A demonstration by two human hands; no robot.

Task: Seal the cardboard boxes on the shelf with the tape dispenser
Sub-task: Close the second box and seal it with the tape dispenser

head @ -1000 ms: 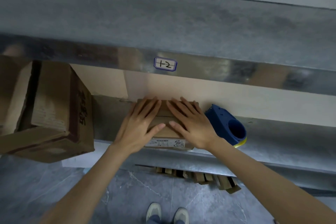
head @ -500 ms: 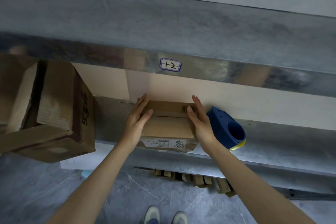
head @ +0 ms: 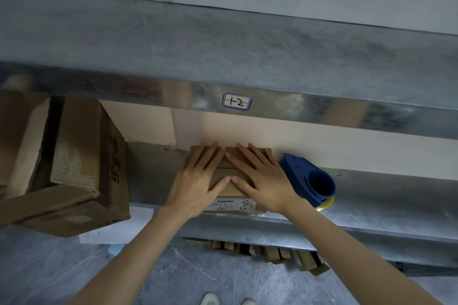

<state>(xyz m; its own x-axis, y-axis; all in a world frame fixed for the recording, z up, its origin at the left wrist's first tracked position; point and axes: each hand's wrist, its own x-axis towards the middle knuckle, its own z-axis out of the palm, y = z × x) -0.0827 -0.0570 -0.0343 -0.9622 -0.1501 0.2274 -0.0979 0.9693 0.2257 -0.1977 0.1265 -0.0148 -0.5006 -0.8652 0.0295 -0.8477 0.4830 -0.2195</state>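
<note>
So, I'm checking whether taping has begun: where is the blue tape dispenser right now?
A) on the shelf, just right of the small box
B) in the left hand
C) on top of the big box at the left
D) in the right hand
A: the blue tape dispenser lies on the shelf beside the small box, while the left hand and right hand press flat on the box top.

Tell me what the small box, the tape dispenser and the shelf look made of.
Small box: matte brown cardboard, by its colour and folded flaps. Tape dispenser: blue plastic, probably moulded, smooth with a faint sheen. Shelf: grey sheet metal, perhaps galvanised, with a mottled surface and dull reflections.
</note>
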